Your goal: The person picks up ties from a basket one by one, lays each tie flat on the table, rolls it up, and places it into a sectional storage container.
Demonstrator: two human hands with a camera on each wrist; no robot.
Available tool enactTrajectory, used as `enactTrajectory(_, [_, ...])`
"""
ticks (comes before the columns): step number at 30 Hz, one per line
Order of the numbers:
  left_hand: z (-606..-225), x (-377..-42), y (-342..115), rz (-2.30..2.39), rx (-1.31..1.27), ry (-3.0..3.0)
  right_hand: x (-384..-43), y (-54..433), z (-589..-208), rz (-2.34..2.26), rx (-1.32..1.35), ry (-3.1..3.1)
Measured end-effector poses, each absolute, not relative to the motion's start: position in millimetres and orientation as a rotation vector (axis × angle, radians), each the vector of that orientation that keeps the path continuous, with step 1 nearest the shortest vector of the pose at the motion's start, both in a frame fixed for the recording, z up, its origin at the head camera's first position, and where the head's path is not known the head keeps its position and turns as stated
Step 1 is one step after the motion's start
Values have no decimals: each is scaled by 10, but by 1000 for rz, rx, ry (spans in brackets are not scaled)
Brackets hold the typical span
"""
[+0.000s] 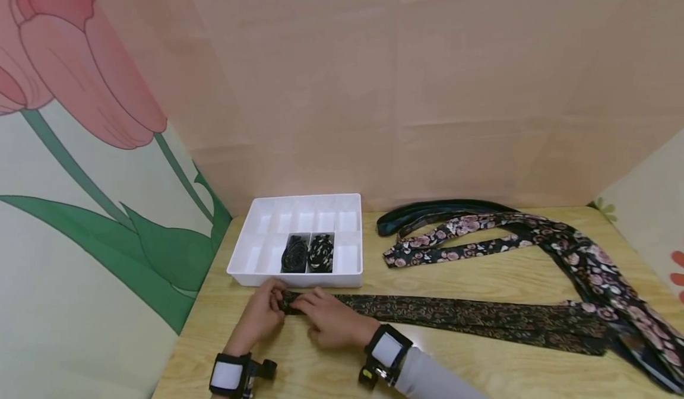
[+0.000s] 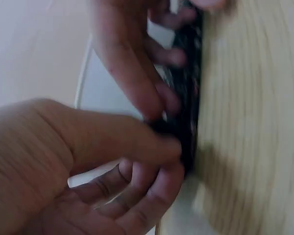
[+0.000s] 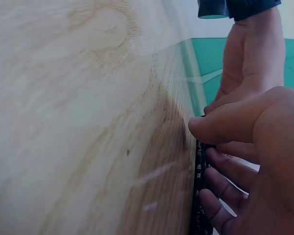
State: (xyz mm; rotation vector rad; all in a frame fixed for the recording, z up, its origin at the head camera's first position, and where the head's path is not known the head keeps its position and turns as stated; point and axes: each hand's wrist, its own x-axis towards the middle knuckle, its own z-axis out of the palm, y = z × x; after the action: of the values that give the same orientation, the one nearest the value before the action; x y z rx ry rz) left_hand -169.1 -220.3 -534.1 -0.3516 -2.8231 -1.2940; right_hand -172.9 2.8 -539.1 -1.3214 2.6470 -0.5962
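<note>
A long dark necktie point(image 1: 417, 309) with a small brownish pattern lies flat and folded lengthwise across the table. At its left end, my left hand point(image 1: 264, 310) pinches the tie between thumb and fingers. The left wrist view shows the dark cloth point(image 2: 188, 93) between both hands, its tip partly hidden by the fingers. Close beside it, my right hand point(image 1: 333, 322) holds the same end, thumb on one side and curled fingers on the other, as the right wrist view shows along the tie's edge point(image 3: 200, 171).
A white divided tray point(image 1: 320, 280) stands just behind the hands. Two rolled ties, one dark point(image 1: 294, 255) and one light-patterned point(image 1: 321, 253), sit in its front compartments. Floral ties point(image 1: 588, 262) and a dark green-blue tie point(image 1: 390, 224) lie loosely at the right.
</note>
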Motion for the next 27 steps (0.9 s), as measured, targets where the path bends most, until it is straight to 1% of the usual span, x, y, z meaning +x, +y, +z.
enactTrajectory(10, [-5462,-1652,-2301,-1177,-445,-2797,-1781,-6,-5377,-684,-1253,2623])
enactTrajectory(18, [-5439,-1664,-2284,-1125,-559,-2881,-1828,-127,-5338,-879,-1062,2709])
enactTrajectory(21, [-5390,-1670,-2268,-1116,-555,-2913,-1818,-173,-5349,-848,-1023,2774])
enactTrajectory(27, [-5357,-1687,-2263,-1274,-509,-2932,-1795,-212,-5387,-784,-926,2828])
